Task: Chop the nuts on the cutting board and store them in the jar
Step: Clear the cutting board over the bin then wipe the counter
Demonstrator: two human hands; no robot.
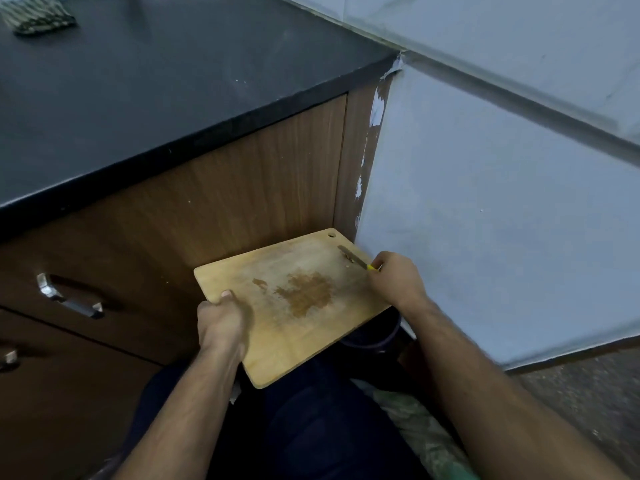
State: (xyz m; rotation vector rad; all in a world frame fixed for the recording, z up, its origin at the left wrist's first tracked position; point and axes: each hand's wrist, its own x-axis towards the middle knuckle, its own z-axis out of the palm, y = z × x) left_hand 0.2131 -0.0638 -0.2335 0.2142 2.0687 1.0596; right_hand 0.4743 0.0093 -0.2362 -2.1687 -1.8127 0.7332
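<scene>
Two hands hold everything I am working with, and both are low, in front of a brown cabinet and below the edge of the dark bench (145,81). My left hand (221,323) grips the near left edge of the wooden cutting board (294,306), thumb on top and fingers curled underneath, so the board hangs in the air over my lap rather than resting on anything. My right hand (394,278) is curled around the yellow handle of a small knife (351,258) at the board's far right corner; the blade lies flat on the wood, pointing away from me and to the left, toward the hanging hole in that corner. The board's long axis runs from my near left to the far right, and it appears to tip down toward the right, where the pale wall (502,202) meets the cabinet. I can see no whole or chopped nuts on the board, only a brown smear of residue near its middle, closer to my right hand than my left. No jar is in view; a dark rounded shape sits under the board's right edge, but I cannot tell what it is. My judgement is that the blade will sweep across the residue. A folded patterned cloth (38,13) lies at the far left of the bench.
</scene>
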